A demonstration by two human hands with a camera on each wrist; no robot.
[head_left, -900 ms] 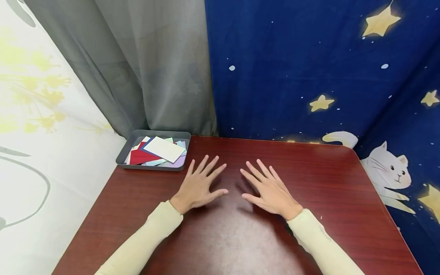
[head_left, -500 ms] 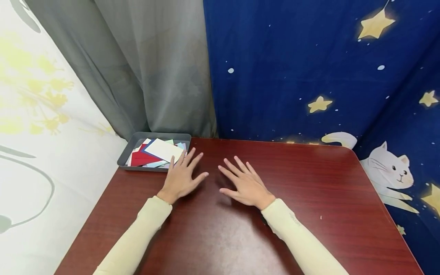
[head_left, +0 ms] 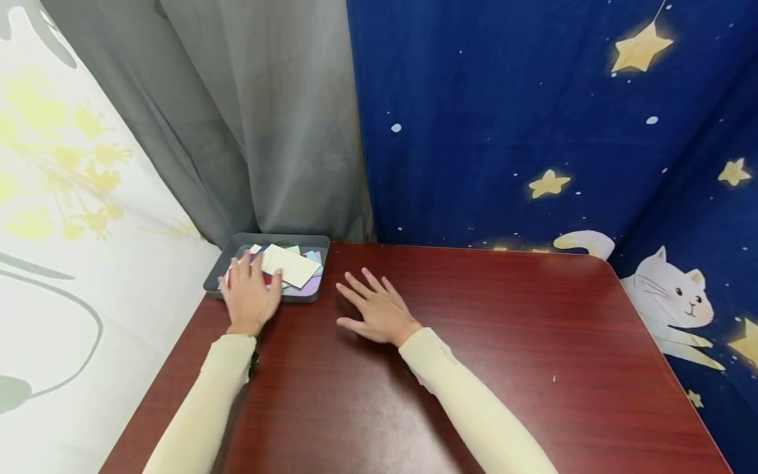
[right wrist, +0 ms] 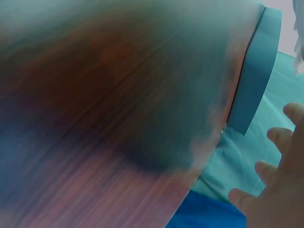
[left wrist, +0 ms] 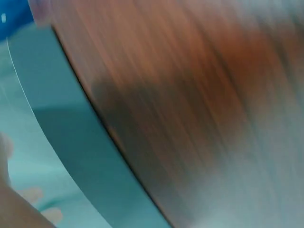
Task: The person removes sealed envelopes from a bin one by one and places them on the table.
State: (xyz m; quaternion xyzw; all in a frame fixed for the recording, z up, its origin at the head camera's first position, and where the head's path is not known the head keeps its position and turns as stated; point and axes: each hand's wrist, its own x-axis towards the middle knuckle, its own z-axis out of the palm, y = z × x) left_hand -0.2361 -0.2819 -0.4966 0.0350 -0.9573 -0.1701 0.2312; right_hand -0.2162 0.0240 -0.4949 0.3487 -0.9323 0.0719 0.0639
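A shallow grey tray (head_left: 284,239) at the table's back left corner bears several loose paper cards. On top is a white card (head_left: 291,264); a red card (head_left: 267,279) and a lilac card (head_left: 305,287) show beneath. My left hand (head_left: 249,296) is over the tray's left part, its fingers extended and covering much of the red card. Whether it touches the cards I cannot tell. To the right of the tray, my right hand (head_left: 379,313) hovers above the table, fingers spread and holding nothing. The tray's wall (left wrist: 71,128) fills part of the left wrist view, with blurred fingertips beside it.
The dark red wooden table (head_left: 503,342) has a rounded far right corner. Behind it hang a grey curtain (head_left: 296,131) and a blue curtain (head_left: 474,131) with stars and a cat. A white patterned cloth (head_left: 89,263) hangs along the left side.
Both hands have moved left. The left hand went from the table to over the tray's left part, and the right hand came nearer the tray. The cards look unmoved.
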